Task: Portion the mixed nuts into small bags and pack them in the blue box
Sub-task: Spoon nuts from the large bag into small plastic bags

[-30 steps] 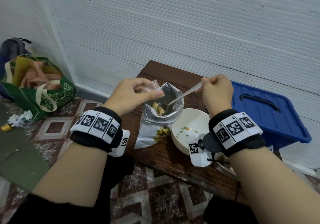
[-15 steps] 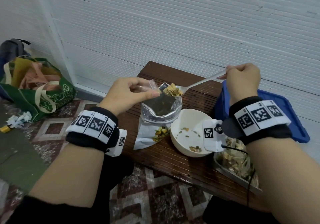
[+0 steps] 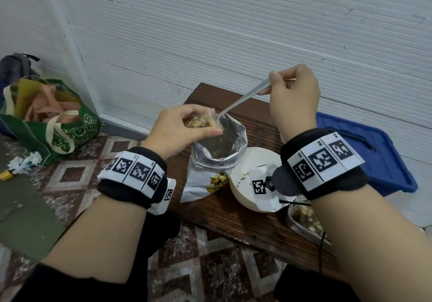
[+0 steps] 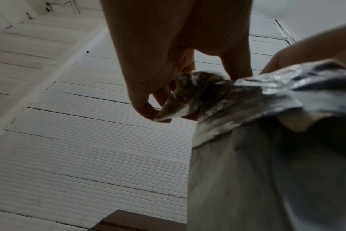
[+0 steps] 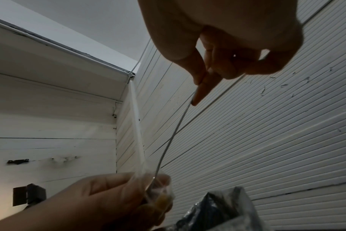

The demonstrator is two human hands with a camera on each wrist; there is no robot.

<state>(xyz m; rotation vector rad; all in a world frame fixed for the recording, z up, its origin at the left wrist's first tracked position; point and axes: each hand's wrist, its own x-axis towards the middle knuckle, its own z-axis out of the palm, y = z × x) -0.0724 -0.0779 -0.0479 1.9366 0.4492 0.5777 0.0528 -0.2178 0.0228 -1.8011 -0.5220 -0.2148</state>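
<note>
Left hand is pinching a small clear bag by its rim, thumb on the near side and fingers curled behind, holding it right above the open mouth of the big foil nut pouch. There are already some nuts in the little bag. Right hand has a metal spoon pinched at the handle end, up at about 1 o'clock from the bag, with the bowl end dipped into the bag's opening.

The pouch stands on the brown bench. A white bowl sits just beside it at 3 o'clock, with a few nuts inside. The blue box, lid on, is further out at 3 o'clock against the wall. A metal tray of nuts peeks out under the right wrist. A green tote sits on the floor way off at 9 o'clock.
</note>
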